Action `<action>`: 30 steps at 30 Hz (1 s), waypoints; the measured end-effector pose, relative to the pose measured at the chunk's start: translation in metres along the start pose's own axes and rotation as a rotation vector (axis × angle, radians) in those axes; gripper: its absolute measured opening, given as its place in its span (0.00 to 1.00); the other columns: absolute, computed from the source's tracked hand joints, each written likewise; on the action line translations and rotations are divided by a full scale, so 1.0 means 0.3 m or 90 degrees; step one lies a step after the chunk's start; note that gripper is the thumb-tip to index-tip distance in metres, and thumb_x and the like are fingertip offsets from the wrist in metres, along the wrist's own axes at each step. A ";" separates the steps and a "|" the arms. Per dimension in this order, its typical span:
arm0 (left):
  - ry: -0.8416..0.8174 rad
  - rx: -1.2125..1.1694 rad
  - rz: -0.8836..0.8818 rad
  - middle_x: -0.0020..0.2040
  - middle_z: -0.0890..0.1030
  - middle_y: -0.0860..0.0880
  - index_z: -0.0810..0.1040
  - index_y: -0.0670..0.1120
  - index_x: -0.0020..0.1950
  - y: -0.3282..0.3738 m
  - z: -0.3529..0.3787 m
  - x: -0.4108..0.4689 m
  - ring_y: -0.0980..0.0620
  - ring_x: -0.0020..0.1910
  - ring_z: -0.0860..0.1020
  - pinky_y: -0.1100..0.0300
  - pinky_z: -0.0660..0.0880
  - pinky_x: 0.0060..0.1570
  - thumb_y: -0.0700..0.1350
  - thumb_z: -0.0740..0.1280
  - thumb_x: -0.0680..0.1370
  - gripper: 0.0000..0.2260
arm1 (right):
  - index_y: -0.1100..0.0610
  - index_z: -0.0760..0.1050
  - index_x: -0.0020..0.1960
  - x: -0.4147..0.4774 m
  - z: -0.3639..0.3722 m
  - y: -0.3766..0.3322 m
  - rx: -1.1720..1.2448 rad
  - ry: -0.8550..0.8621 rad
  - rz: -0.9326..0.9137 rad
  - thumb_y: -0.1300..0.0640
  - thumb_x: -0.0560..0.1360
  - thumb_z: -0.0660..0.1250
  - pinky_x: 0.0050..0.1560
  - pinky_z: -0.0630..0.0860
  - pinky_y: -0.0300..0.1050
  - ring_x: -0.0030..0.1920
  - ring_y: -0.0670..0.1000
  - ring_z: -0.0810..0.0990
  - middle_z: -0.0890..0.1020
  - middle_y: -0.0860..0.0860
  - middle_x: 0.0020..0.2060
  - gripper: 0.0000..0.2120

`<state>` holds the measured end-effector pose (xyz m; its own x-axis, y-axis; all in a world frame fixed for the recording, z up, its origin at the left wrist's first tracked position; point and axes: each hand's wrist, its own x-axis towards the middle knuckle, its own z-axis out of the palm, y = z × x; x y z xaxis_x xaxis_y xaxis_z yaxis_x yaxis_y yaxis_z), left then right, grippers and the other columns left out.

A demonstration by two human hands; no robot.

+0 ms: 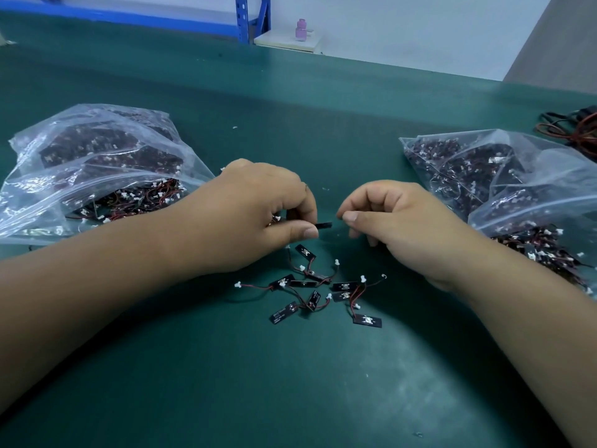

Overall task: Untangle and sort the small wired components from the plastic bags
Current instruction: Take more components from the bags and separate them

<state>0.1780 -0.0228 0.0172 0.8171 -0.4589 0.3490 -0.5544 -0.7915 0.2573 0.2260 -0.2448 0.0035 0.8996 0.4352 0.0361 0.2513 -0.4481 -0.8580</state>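
Two bare hands work just above a scatter of small wired components (pixel 315 287) on a green mat (pixel 226 383).

The left hand (pixel 258 208) pinches one small black board (pixel 324 225) between its thumb and curled fingers. The right hand (pixel 397 218) is close beside it, fingers curled and thumb against forefinger, and I cannot tell whether it holds anything. The forearms flank the loose pieces. An open plastic bag (pixel 97 169) packed with similar parts lies at the left behind the left forearm, and a second bag (pixel 504 189) lies at the right. A red-and-black cable bundle (pixel 575 127) sits far right. A pink bottle (pixel 301 29) and a blue rack (pixel 244 17) stand beyond the table.
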 end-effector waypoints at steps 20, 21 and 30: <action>-0.056 0.189 -0.162 0.64 0.74 0.59 0.76 0.59 0.64 -0.116 0.037 -0.017 0.51 0.67 0.68 0.49 0.64 0.66 0.57 0.57 0.79 0.17 | 0.31 0.55 0.74 -0.118 0.112 -0.081 -0.431 -0.334 -0.190 0.22 0.59 0.64 0.74 0.45 0.44 0.76 0.40 0.47 0.55 0.35 0.76 0.46; -0.058 0.187 -0.163 0.64 0.74 0.59 0.77 0.59 0.63 -0.114 0.038 -0.017 0.51 0.67 0.68 0.49 0.65 0.66 0.58 0.56 0.78 0.17 | 0.33 0.60 0.73 -0.133 0.147 -0.086 -0.440 -0.283 -0.214 0.23 0.62 0.64 0.73 0.48 0.44 0.75 0.43 0.51 0.59 0.36 0.74 0.42; -0.052 0.186 -0.157 0.64 0.73 0.60 0.78 0.59 0.62 -0.127 0.051 -0.017 0.52 0.67 0.68 0.48 0.66 0.65 0.58 0.57 0.80 0.15 | 0.49 0.68 0.43 -0.144 0.205 -0.092 -0.445 -0.051 -0.245 0.44 0.80 0.62 0.44 0.66 0.48 0.43 0.50 0.68 0.70 0.45 0.42 0.11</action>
<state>0.1974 0.0034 -0.0082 0.9368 -0.2615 0.2323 -0.2806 -0.9584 0.0529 0.1584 -0.2033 -0.0058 0.6826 0.7018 0.2038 0.7281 -0.6292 -0.2719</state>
